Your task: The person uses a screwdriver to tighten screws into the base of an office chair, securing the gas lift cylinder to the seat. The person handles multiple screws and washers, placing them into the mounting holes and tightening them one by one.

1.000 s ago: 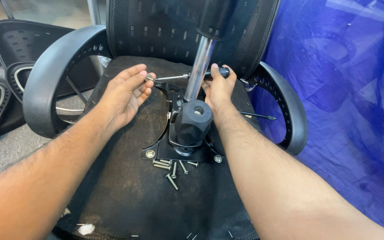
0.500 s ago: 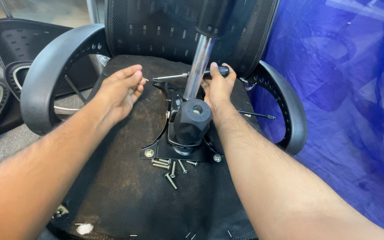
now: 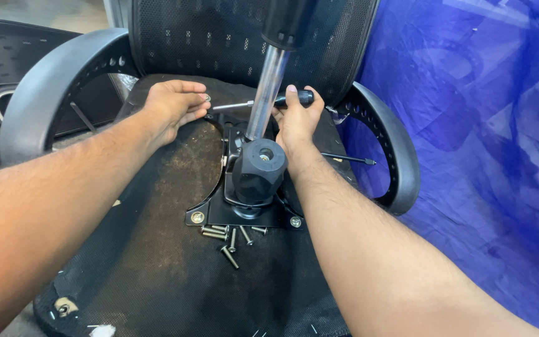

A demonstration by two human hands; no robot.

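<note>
An office chair lies upturned, its dark seat underside [image 3: 157, 249] facing me. A black mechanism plate [image 3: 247, 212] with a black knob [image 3: 258, 167] and a chrome gas cylinder [image 3: 266, 93] stands at its middle. My right hand [image 3: 296, 122] grips a screwdriver by its black handle [image 3: 304, 97]; the shaft [image 3: 232, 105] points left behind the cylinder. My left hand [image 3: 173, 106] rests on the seat underside with a small washer or nut [image 3: 206, 98] at its fingertips, close to the screwdriver tip.
Several loose screws [image 3: 231, 240] lie in front of the plate. Black armrests curve at the left [image 3: 51, 81] and right [image 3: 394, 150]. A thin black rod [image 3: 347, 158] lies to the right. Blue plastic sheeting [image 3: 481, 156] hangs on the right. A mesh backrest [image 3: 207, 37] stands behind.
My left hand has slid up and back along the seat underside toward the screwdriver tip. My right hand keeps its hold on the screwdriver.
</note>
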